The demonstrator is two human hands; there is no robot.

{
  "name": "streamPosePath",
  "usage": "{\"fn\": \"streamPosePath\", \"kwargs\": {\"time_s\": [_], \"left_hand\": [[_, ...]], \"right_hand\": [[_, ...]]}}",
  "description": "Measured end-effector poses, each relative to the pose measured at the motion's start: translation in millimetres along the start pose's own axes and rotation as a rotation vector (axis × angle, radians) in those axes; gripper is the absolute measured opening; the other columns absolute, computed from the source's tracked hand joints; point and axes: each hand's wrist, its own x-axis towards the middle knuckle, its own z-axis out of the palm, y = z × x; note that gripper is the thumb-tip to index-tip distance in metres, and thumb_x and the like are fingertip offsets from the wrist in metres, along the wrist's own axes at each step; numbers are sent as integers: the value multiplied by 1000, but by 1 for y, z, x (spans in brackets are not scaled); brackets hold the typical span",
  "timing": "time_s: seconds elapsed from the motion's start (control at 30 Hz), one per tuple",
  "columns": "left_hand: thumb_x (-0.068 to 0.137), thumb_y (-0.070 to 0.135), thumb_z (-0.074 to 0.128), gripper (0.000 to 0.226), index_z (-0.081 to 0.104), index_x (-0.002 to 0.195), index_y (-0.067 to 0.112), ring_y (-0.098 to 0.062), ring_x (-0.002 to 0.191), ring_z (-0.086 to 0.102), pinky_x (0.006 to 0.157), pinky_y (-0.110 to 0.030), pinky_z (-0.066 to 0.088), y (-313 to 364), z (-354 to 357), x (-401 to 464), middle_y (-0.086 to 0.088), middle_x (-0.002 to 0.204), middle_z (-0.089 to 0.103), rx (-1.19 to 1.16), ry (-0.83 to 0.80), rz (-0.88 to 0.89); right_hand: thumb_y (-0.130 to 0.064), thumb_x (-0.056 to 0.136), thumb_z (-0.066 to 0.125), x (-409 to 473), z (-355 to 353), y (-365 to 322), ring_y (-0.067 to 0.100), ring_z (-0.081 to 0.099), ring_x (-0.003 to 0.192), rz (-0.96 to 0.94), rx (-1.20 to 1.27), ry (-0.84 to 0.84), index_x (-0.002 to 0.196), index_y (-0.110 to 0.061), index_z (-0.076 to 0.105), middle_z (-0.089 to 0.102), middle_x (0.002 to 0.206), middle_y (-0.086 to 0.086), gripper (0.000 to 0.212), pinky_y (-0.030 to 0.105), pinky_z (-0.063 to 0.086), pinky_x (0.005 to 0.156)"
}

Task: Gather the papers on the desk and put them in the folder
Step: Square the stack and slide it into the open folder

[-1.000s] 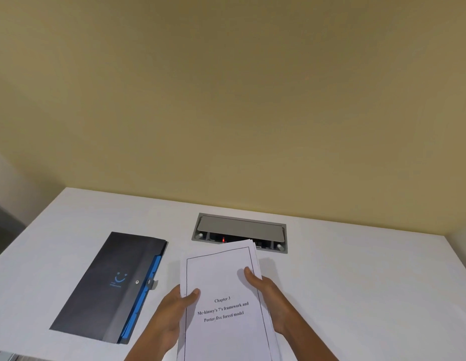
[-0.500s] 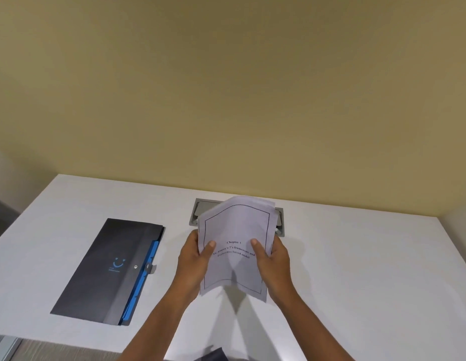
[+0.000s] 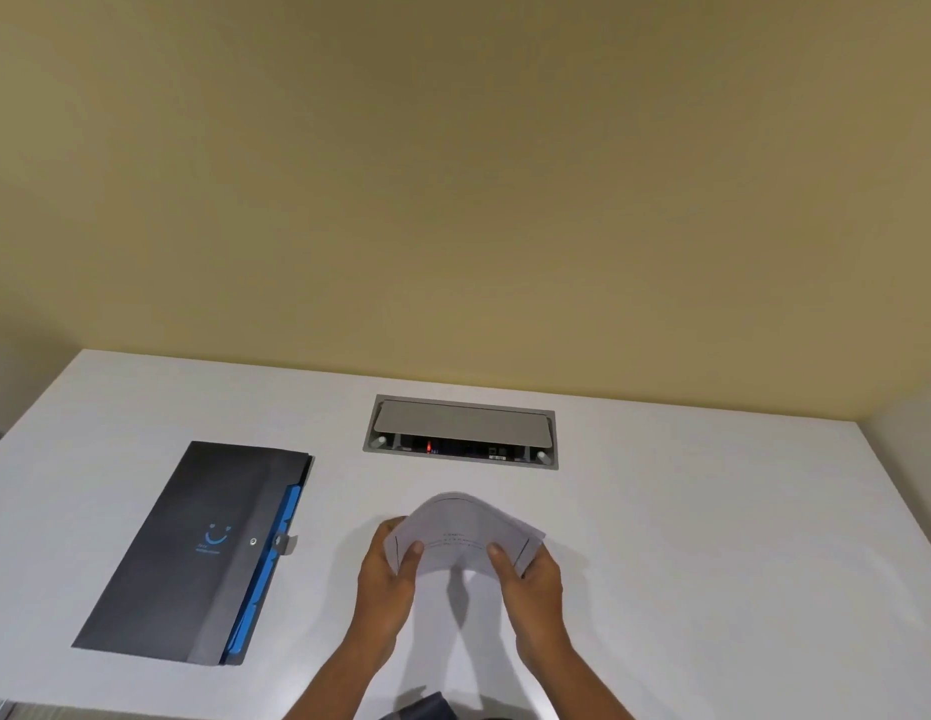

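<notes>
A stack of white printed papers (image 3: 463,532) is held upright over the white desk (image 3: 712,537), bowed so its top curls away from me. My left hand (image 3: 388,579) grips its left edge and my right hand (image 3: 530,584) grips its right edge, thumbs on the front page. The dark grey folder (image 3: 193,553) with a blue smile logo and blue inner tabs lies shut and flat on the desk, to the left of my hands and apart from them.
A grey cable box (image 3: 460,431) with a raised lid and a red light is set into the desk behind the papers. A beige wall rises past the desk's far edge. A dark object (image 3: 421,706) shows at the near edge.
The papers went from lying tilted toward me to standing on end, and have now dropped lower toward the desk and bent more. Both hands kept their grip on the sides.
</notes>
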Motion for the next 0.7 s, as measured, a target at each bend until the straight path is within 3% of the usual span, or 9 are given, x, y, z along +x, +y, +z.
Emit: {"fn": "streamPosePath", "kwargs": {"time_s": [0.17, 0.23, 0.33, 0.43, 0.5, 0.6, 0.7], "left_hand": [[103, 20, 59, 31, 49, 129, 34, -24, 113, 60, 100, -37, 52, -6, 1, 13, 8, 114, 64, -9, -11, -54], [104, 20, 59, 30, 49, 128, 34, -20, 109, 60, 99, -34, 52, -3, 2, 18, 11, 112, 63, -18, -6, -39], [104, 20, 59, 26, 53, 113, 43, -14, 105, 62, 88, -24, 52, -1, 2, 22, 16, 109, 64, 9, -35, -3], [103, 19, 60, 26, 53, 118, 39, -19, 107, 61, 98, -35, 52, -14, -2, 26, 18, 109, 62, 43, -62, -73], [103, 19, 61, 29, 52, 127, 33, -23, 112, 61, 103, -39, 51, -22, -6, 27, 16, 111, 64, 62, -70, -130], [102, 26, 63, 32, 56, 132, 33, -20, 111, 66, 93, -35, 57, -28, -19, 31, 8, 118, 70, 88, -113, -122], [98, 33, 66, 18, 67, 115, 28, -15, 97, 69, 82, -28, 56, -36, -39, 43, 11, 104, 72, 155, -148, -155]], "right_hand": [[-21, 98, 71, 7, 4, -2, 11, 71, 110, -2, -16, -19, 129, -26, 65, 75, 118, -8, 32, 23, 57, 90], [-22, 98, 71, 11, 4, -6, 7, 70, 108, -13, -23, -11, 129, -27, 65, 75, 118, -9, 32, 19, 56, 86], [-24, 98, 72, 16, 4, -5, 7, 71, 108, -15, -47, -17, 129, -29, 65, 75, 117, -10, 32, 22, 57, 89], [-26, 97, 73, 20, 4, 7, 14, 72, 109, 40, -100, -49, 128, -28, 67, 77, 115, -8, 32, 35, 59, 98], [-27, 96, 74, 20, 4, 12, 13, 73, 105, 72, -107, -43, 124, -27, 69, 78, 111, -8, 29, 34, 60, 94], [-29, 97, 72, 20, 3, 9, 11, 74, 96, 72, -158, -52, 113, -31, 72, 79, 104, -8, 16, 26, 60, 80], [-25, 95, 73, 21, 2, 9, 4, 76, 86, 70, -255, -102, 102, -33, 76, 81, 92, -12, 11, 27, 60, 77]]}}
